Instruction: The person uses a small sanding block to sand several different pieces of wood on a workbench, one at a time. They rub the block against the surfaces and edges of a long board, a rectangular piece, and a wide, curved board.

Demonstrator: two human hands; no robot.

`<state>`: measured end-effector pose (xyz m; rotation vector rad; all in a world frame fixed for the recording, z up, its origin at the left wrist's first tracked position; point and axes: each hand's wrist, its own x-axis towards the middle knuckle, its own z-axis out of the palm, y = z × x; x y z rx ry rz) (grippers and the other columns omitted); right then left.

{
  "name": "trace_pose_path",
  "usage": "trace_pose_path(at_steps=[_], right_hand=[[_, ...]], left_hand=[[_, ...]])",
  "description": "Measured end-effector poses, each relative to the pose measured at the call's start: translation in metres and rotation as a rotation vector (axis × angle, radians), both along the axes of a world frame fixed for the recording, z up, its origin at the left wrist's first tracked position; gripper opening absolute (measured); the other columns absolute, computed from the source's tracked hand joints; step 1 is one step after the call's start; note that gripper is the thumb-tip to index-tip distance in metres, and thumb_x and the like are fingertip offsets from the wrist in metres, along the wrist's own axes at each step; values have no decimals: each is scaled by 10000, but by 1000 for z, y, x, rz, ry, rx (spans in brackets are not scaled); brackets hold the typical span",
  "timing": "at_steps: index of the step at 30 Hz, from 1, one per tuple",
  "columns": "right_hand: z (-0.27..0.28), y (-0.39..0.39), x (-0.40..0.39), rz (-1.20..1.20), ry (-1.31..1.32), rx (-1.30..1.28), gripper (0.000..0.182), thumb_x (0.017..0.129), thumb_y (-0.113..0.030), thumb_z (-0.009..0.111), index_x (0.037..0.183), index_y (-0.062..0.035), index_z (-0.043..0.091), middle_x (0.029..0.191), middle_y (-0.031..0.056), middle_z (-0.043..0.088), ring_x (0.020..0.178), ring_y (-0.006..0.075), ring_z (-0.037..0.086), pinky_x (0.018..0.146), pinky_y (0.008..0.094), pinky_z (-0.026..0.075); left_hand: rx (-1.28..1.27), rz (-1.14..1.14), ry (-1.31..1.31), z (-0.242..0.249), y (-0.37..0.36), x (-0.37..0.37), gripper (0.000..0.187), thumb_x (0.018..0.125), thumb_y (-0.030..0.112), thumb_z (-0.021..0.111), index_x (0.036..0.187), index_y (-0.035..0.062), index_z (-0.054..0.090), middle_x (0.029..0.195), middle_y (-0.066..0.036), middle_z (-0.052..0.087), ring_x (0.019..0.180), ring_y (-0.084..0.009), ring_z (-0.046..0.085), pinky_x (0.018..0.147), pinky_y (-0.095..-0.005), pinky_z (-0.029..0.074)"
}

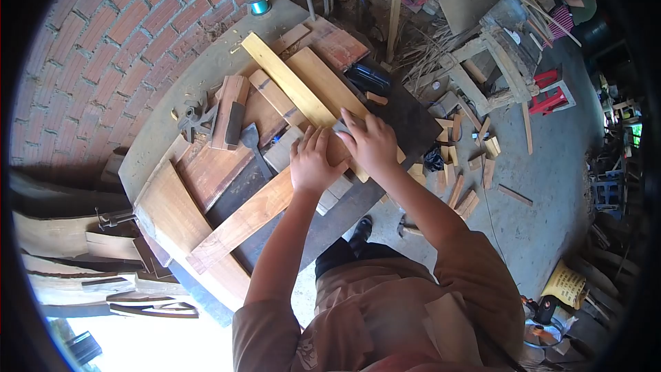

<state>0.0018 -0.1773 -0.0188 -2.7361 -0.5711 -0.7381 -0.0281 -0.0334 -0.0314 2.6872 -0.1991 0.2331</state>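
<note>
And here's the left hand (318, 160), laid over the far end of a long, flat, reddish-tan wooden board (251, 217), its fingers side by side, thumb stretched out wide. Are they curled round the wood underneath? Can't tell from here! Over to the right hand (370, 141), just beyond that same end of the board: thumb and index finger a narrow gap apart, right at a small grey piece (339, 126), mostly covered, so a firm pinch can't be confirmed. Both forearms reach forward, hands side by side, palms down. The board itself, visibly grained, lies slantwise across the desk (413, 120), its near end out to the left. Beyond the board, a straight, pale-yellow wooden strip (282, 76); left of it, a dark, flat-bladed metal tool (255, 146).
</note>
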Motion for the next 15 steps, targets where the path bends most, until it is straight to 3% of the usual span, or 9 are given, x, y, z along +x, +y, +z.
trace_pose_path(at_steps=[4,10,14,15], right_hand=[[-9,-22,-28,-53,83,101,444,781,-380,600,1178,-185,563,712,82,473,616,232,520,513,358,425],[-6,33,44,-86,-15,16,401,781,-364,597,1139,-187,581,746,71,495,651,232,532,544,344,430],[-8,7,11,-48,-72,74,406,776,-382,596,1137,-196,583,763,76,510,655,231,542,535,345,433],[-9,-8,-9,-65,36,69,420,777,-385,598,1153,-199,575,755,80,516,657,246,551,531,351,444]], left_hand=[[-1,31,-28,-2,-1,0,709,606,428,706,1184,74,498,1200,-103,539,1196,-251,444,985,-441,314],[6,28,-36,4,-2,0,681,601,401,711,1165,73,515,1185,-123,545,1182,-256,457,976,-433,328],[-16,21,-39,0,-2,0,690,594,408,715,1162,72,515,1186,-123,543,1182,-257,456,974,-437,328],[-15,23,-38,0,0,0,690,594,408,715,1162,72,515,1186,-123,543,1182,-257,456,974,-437,328]])
